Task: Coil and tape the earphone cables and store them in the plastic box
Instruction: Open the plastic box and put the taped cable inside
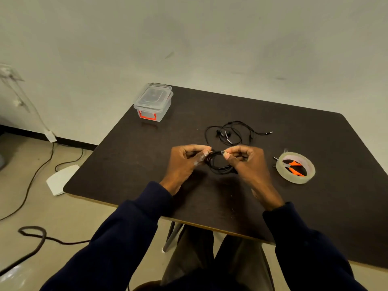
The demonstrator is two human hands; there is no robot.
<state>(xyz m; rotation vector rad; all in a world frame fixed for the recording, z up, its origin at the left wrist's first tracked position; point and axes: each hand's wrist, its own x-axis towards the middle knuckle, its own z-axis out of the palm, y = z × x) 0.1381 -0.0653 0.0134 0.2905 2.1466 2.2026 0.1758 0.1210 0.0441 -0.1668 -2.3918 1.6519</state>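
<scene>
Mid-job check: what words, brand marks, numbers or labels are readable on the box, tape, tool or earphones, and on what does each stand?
No text can be read.
Plastic box: a moulded shape on the lid, no lettering legible.
Tape roll: no print visible.
Orange-handled tool: no marking visible.
Loose earphones and coiled cable: too small to show any marking.

Dark brown table point(136, 156); black earphone cables point(228, 131); clear plastic box point(154, 101) with red-orange latch. Translucent tape roll point(296, 168) encircles orange-handled scissors point(294, 168). Navy sleeves point(117, 238).
</scene>
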